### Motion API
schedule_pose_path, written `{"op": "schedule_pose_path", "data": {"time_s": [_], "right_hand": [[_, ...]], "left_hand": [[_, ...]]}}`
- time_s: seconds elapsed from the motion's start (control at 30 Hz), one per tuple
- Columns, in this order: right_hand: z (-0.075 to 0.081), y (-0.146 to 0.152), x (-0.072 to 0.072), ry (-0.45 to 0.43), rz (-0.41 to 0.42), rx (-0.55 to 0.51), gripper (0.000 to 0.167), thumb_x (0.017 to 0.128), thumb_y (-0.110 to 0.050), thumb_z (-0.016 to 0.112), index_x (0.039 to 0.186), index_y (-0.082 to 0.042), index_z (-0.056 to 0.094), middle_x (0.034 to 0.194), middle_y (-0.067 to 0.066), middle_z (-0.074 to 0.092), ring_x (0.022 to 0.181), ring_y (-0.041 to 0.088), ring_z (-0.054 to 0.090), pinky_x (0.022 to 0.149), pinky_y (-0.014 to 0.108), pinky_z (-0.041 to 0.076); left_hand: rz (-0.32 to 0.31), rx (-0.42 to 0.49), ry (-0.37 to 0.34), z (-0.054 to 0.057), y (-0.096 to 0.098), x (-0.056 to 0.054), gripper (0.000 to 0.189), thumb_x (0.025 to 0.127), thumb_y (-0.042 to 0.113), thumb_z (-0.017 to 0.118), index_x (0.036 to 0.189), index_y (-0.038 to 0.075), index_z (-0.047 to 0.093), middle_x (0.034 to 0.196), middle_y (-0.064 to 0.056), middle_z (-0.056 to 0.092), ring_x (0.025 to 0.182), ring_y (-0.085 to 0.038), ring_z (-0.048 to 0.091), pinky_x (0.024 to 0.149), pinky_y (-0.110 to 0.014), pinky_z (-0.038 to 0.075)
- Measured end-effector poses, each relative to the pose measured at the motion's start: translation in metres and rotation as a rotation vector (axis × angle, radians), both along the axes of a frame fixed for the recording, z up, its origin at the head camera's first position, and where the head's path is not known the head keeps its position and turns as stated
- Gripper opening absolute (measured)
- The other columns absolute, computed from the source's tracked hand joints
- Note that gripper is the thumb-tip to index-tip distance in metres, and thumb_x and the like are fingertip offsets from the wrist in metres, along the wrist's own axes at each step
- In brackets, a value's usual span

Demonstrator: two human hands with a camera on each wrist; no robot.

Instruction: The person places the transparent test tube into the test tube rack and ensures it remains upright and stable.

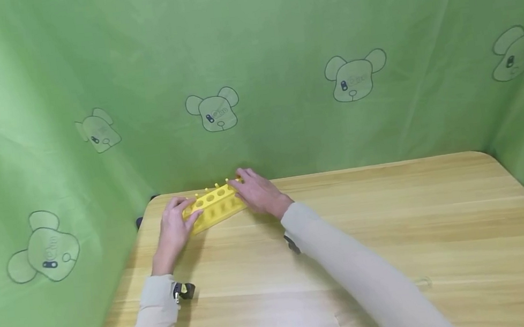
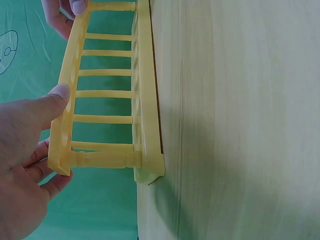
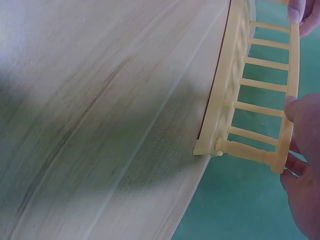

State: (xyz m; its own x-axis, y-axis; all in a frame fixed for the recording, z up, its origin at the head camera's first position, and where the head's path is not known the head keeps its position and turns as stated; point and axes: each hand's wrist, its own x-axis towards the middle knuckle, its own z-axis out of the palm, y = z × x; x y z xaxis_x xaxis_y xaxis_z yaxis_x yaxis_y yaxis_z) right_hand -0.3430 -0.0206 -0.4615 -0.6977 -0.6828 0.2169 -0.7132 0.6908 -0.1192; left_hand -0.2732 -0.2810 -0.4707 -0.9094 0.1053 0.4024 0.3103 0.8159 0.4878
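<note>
A yellow plastic test tube rack [image 1: 219, 210] stands near the back left edge of the wooden table, with round holes along its top and short pegs behind them. My left hand [image 1: 174, 227] grips the left end of its top rail, thumb on the near side. At the other end, my right hand [image 1: 259, 192] holds the same rail. From the left wrist, the rack [image 2: 146, 95] shows thin bars between its top and base. In the right wrist view, the base of the rack [image 3: 225, 85] lies along the tabletop, and no tubes are seen in it.
The light wood table [image 1: 371, 226] spreads out to the right and toward me. Green curtains [image 1: 276, 32] printed with bear faces hang behind the table and at both sides. The rack sits close to the back curtain.
</note>
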Motion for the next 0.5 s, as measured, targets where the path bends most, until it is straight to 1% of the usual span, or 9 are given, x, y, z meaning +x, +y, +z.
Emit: {"op": "schedule_pose_path", "data": {"time_s": [0.1,0.2,0.33,0.4,0.5], "right_hand": [[-0.0023,-0.0005,-0.0016,0.018,0.003,0.007,0.043,0.107,-0.024,0.056,0.147,-0.012,0.051,0.143,0.018,0.049,0.125,0.029,0.050,0.109,0.036,0.046],[-0.0041,-0.0013,-0.0026,0.012,0.006,-0.007,0.041,0.107,-0.021,0.055,0.147,-0.011,0.052,0.142,0.019,0.049,0.126,0.030,0.050,0.108,0.038,0.048],[-0.0044,-0.0020,-0.0038,0.010,-0.009,-0.020,0.040,0.105,-0.012,0.057,0.145,-0.012,0.053,0.140,0.018,0.049,0.127,0.031,0.049,0.107,0.037,0.049],[-0.0037,-0.0017,-0.0044,0.016,-0.021,-0.014,0.042,0.103,-0.007,0.058,0.145,-0.014,0.053,0.138,0.016,0.049,0.126,0.030,0.049,0.106,0.035,0.049],[-0.0030,-0.0008,-0.0054,0.016,-0.024,-0.012,0.047,0.100,-0.001,0.060,0.144,-0.014,0.054,0.135,0.014,0.049,0.122,0.027,0.049,0.101,0.031,0.051]], "left_hand": [[0.005,-0.001,-0.011,-0.0003,0.0001,0.0005,0.042,0.089,0.015,0.082,0.124,-0.003,0.069,0.121,-0.020,0.062,0.114,-0.039,0.058,0.105,-0.054,0.047],[0.018,0.001,-0.026,-0.0009,0.0007,0.0009,0.042,0.089,0.016,0.082,0.125,-0.002,0.069,0.122,-0.020,0.061,0.115,-0.038,0.057,0.105,-0.054,0.047],[0.017,-0.002,-0.021,-0.0011,0.0016,-0.0011,0.042,0.089,0.016,0.081,0.125,-0.002,0.069,0.123,-0.020,0.061,0.116,-0.038,0.057,0.106,-0.054,0.045],[0.010,-0.004,-0.011,-0.0018,0.0022,-0.0032,0.042,0.089,0.015,0.081,0.125,-0.003,0.069,0.123,-0.021,0.062,0.116,-0.038,0.057,0.106,-0.055,0.045],[0.010,-0.008,-0.008,-0.0033,0.0027,-0.0050,0.042,0.089,0.016,0.081,0.125,-0.003,0.069,0.122,-0.021,0.061,0.115,-0.038,0.057,0.106,-0.054,0.046]]}}
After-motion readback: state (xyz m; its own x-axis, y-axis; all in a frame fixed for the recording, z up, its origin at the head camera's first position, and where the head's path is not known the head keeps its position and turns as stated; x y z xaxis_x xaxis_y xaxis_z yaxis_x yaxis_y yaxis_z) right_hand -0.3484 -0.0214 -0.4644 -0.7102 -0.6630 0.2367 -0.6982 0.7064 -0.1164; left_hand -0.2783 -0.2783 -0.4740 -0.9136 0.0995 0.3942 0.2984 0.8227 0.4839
